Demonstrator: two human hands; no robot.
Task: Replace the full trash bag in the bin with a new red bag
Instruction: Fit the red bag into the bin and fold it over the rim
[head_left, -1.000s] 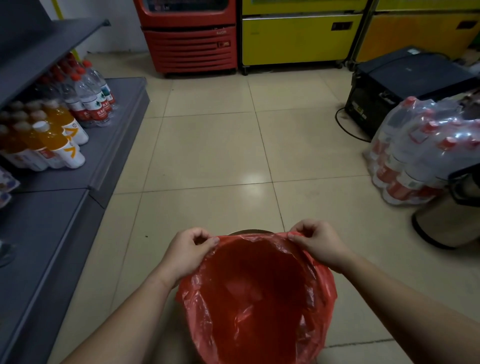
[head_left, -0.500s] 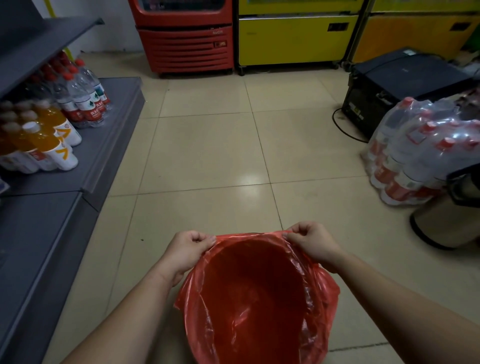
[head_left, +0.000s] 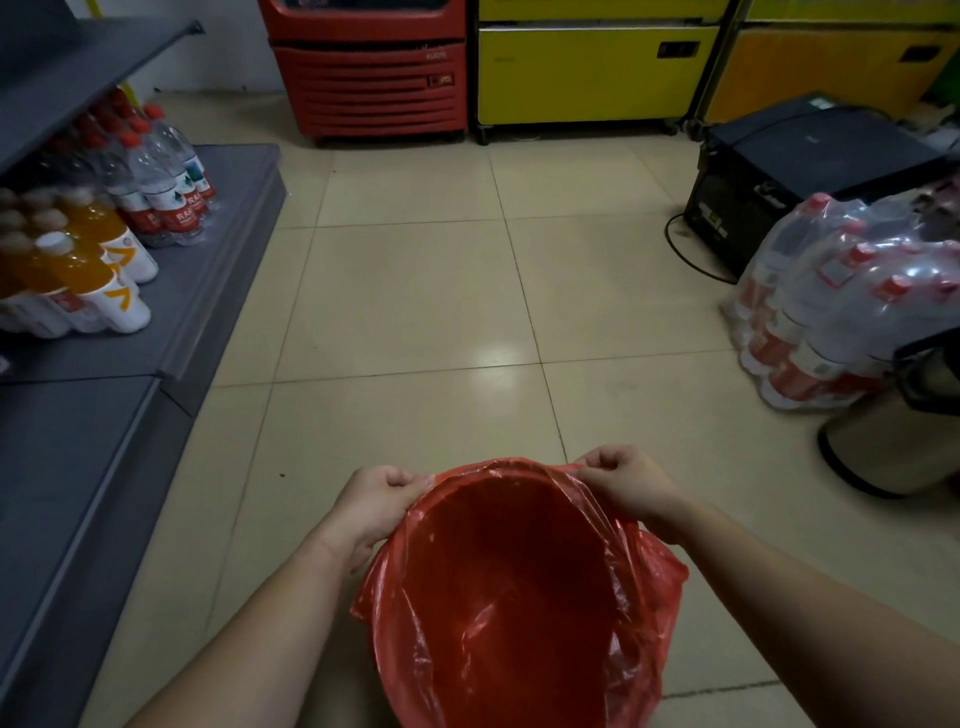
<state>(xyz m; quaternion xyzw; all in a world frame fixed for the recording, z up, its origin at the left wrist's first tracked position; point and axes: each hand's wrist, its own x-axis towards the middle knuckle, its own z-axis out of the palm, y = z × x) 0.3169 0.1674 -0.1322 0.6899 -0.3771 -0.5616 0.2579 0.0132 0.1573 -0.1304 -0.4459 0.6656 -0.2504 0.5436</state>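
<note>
Forearms came in from the bottom edge, both reaching fwd over a thin red plastic trash bag (head_left: 519, 597) held wide open, nearest the camera. Bag mouth gaped toward the viewer, inside empty, its film crinkled and bunched on the right side. Bin under it wasn't visible, so can't tell if the bag sat in one. Left hand (head_left: 376, 506) was closed, fingers pinching the bag's far-left rim. Right hand (head_left: 628, 480) was closed too, pinching the far-right rim, w/ the plastic stretched between them. Beige tiled floor (head_left: 415, 291) lay beyond. To the left, a grey metal shelf unit (head_left: 197, 291) carried orange juice bottles w/ white caps (head_left: 98, 275) and clear water bottles w/ red caps (head_left: 161, 182). To the right, a shrink-wrapped pack of water bottles (head_left: 841, 296) leaned near a black box-shaped appliance (head_left: 800, 171). Farthest back stood a red cooler cabinet (head_left: 369, 78) and a yellow cabinet (head_left: 592, 73).
</note>
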